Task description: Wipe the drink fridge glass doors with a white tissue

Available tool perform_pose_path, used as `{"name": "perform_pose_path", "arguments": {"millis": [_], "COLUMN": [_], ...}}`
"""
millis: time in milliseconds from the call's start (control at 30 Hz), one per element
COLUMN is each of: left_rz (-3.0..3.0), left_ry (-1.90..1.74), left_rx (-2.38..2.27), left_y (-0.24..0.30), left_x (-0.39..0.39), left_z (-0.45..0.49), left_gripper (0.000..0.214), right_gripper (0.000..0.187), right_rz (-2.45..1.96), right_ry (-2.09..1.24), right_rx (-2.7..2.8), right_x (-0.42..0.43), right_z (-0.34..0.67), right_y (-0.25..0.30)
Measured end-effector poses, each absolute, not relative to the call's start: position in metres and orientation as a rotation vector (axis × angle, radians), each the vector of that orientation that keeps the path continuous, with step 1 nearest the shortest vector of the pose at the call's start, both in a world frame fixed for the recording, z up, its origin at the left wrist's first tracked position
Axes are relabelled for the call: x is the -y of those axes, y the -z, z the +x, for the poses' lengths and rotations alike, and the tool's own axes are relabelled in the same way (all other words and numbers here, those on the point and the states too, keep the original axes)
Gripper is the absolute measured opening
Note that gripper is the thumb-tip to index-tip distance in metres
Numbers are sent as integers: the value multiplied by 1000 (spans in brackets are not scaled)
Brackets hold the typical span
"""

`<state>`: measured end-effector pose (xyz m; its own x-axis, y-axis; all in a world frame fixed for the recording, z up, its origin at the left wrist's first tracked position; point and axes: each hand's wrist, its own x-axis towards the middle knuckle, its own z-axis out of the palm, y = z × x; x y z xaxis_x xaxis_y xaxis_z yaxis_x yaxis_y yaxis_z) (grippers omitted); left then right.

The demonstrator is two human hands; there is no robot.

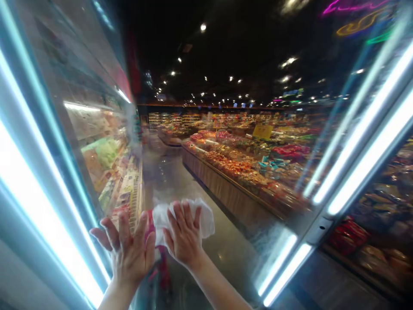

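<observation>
White cloth (207, 218), or maybe a thick wipe, can't really tell, sits near the middle of the view with the right hand (186, 243) laid flat over it. Fingers are spread a bit on that one, pressing on the cloth rather than bunching it up. The left hand (129, 255) is just to the left of it, nothing in it, fingers fanned wide with the back of the hand facing us. Both look held up against something like a clear pane, but whether the left palm actually touches it, no idea.

Super bright light strips (35, 198) run down the near left, and another set of light tubes (368, 157) slants across the right along a metal frame (318, 228). Behind the hands there's a blurry pinkish-red thing (150, 224), too smeared to name.

Farther off, a shiny grey floor (161, 168) stretches away. Right of it is a long display bin (219, 183) heaped with packaged stuff, incl. red packs (292, 150), blue-green packs (271, 163) and a yellow sign (262, 131) sticking up. Left side has a lit case with a pale green blob (106, 153) in it. Dark ceiling up top, dotted with small lights (203, 27).
</observation>
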<state>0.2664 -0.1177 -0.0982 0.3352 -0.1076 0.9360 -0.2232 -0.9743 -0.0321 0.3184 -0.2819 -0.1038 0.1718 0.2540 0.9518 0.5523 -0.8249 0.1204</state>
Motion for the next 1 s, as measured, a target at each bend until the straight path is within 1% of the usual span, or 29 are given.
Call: {"name": "perform_pose_path", "arguments": {"millis": [100,267,400,467,533,667,833,1000], "left_rz": [2472,2460,2485,2537,2550,2503,2593,2591], "left_ry": [-1657,-1544,-1561,-1554,-1514,-1475,-1424,-1395], "left_rx": [340,392,442,504,552,567,548,512], "left_y": [126,152,168,175,178,175,184,196], "left_x": [123,135,148,159,172,204,236,270], "left_z": [264,270,275,277,280,285,288,293], "left_gripper": [106,109,100,94,92,94,89,89], "right_gripper": [55,64,47,43,47,55,61,70], "right_rz": [-2187,-2370,-2339,-2325,-2353,-2370,-2325,-2339], "right_ry": [1711,1597,1686,1709,1682,1636,1644,1571], "right_rx": [750,666,640,624,586,536,543,547], "right_x": [292,305,330,343,353,372,411,446], "right_z": [318,329,322,323,329,339,333,351], "right_y": [145,164,209,224,226,222,243,232]}}
